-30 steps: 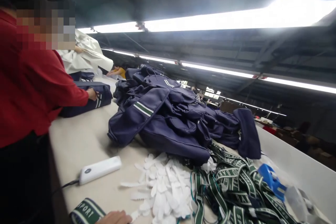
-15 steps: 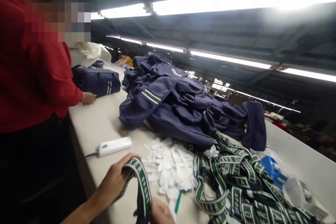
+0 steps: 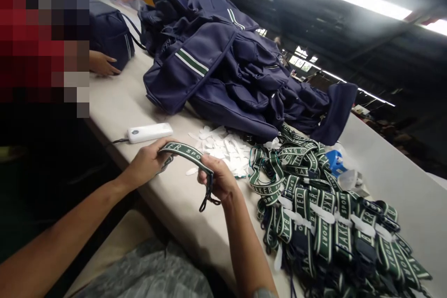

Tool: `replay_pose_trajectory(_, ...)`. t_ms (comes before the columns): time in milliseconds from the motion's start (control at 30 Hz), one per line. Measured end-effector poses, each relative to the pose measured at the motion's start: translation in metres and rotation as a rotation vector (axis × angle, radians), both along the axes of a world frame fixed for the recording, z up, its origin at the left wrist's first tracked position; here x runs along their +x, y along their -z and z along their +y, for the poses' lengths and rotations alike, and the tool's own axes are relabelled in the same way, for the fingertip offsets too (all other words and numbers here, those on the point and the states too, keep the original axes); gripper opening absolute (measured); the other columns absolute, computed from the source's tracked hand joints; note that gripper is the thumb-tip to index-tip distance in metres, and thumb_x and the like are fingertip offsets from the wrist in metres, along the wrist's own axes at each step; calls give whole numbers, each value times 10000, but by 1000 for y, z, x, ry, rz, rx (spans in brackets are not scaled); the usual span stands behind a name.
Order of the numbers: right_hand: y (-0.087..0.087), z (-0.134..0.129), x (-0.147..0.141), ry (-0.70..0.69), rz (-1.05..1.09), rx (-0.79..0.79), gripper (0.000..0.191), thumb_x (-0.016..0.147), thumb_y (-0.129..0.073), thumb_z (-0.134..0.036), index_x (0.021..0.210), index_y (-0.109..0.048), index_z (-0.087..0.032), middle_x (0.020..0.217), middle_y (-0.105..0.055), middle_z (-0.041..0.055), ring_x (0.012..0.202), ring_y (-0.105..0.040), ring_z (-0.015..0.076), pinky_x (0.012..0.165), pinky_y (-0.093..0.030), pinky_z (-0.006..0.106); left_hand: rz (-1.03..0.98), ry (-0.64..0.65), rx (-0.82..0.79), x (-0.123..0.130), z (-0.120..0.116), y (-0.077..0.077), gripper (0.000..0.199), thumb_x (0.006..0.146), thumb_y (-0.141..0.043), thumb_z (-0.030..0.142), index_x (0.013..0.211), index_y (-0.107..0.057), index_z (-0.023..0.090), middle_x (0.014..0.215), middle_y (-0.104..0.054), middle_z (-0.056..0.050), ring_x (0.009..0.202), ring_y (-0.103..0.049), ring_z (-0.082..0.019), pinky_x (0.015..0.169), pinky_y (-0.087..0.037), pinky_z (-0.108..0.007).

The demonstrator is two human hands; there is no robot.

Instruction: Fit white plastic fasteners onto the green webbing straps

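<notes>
A green webbing strap [image 3: 185,150] with white lettering and edges arches between my two hands, above the near edge of the table. My left hand [image 3: 148,160] is closed round its left part, the thumb on top. Closed on its other end is my right hand [image 3: 218,177], and a dark loop hangs below those fingers. Just beyond the strap lies a loose heap of small white strips [image 3: 226,149]. To the right, a large pile of similar straps [image 3: 324,223] spreads over the table, several of them wrapped with white strips.
Navy bags [image 3: 223,70] are heaped across the back of the table [image 3: 108,102]. A white corded device [image 3: 150,132] lies left of the strips. A blue tape dispenser [image 3: 335,163] stands by the right-hand board. At the left, a person in red has a hand [image 3: 103,64] by a navy bag.
The view has tilted down, showing more of the strap pile and my arms. My right hand has risen, and the strap's hanging part is now stretched sideways between my hands.
</notes>
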State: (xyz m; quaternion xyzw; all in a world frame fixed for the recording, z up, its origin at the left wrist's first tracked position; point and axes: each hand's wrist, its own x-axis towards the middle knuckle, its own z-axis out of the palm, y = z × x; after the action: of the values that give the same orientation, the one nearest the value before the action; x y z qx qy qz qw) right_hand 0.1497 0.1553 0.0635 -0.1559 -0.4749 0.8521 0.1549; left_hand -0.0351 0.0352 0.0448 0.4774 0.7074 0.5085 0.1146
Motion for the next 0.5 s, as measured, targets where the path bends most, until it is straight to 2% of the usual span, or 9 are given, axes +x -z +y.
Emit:
replay_pose_trajectory(67, -8, 0, 2, -5, 21, -67, 366, 735, -832, -434, 793, -615, -146, 540, -602, -29, 425, -502, 64, 450, -437, 165, 1, 49, -40, 6, -1, 7, 368, 890, -553, 462, 1166, -608, 224, 957, -731, -47, 871, -661, -230, 827, -489, -311)
replay_pose_trajectory(133, -18, -1, 3, 7, 7, -169, 293, 806, -783, -382, 797, -617, -140, 583, -627, -17, 448, -540, 69, 472, -487, 160, -15, 152, -108, 14, -2, 13, 380, 886, -581, 505, 1132, -625, 218, 895, -735, -38, 818, -670, -224, 791, -492, -300)
replay_pose_trajectory(200, -27, -3, 0, 27, -30, -314, 232, 918, -660, -322, 801, -623, -125, 616, -648, 2, 481, -578, 68, 502, -521, 141, -30, 320, -180, 25, -4, 15, 320, 895, -574, 500, 972, -686, 210, 818, -729, -36, 768, -669, -218, 766, -496, -296)
replay_pose_trajectory(300, -34, -4, -7, 47, -1, -473, 311, 1026, -453, -293, 915, -654, -84, 762, -717, 64, 662, -676, 85, 671, -579, 140, -114, 591, -275, 44, -11, 8, 380, 927, -526, 478, 758, -739, 214, 844, -746, -56, 812, -685, -226, 813, -512, -303)
replay_pose_trajectory(400, -26, -5, -11, 57, 126, -441, 423, 1029, -407, -416, 1078, -637, -65, 1086, -726, 149, 1034, -692, 171, 933, -574, 283, -365, 745, -339, 55, -22, -9, 378, 929, -541, 485, 822, -771, 204, 877, -768, -83, 819, -711, -243, 806, -545, -320)
replay_pose_trajectory(500, -11, -10, -9, 102, 158, -301, 477, 970, -491, -542, 1132, -617, -111, 1242, -677, 159, 1204, -624, 228, 1090, -467, 400, -789, 769, -387, 54, -32, -24, 361, 890, -614, 501, 924, -731, 160, 806, -773, -124, 710, -732, -266, 668, -586, -343)
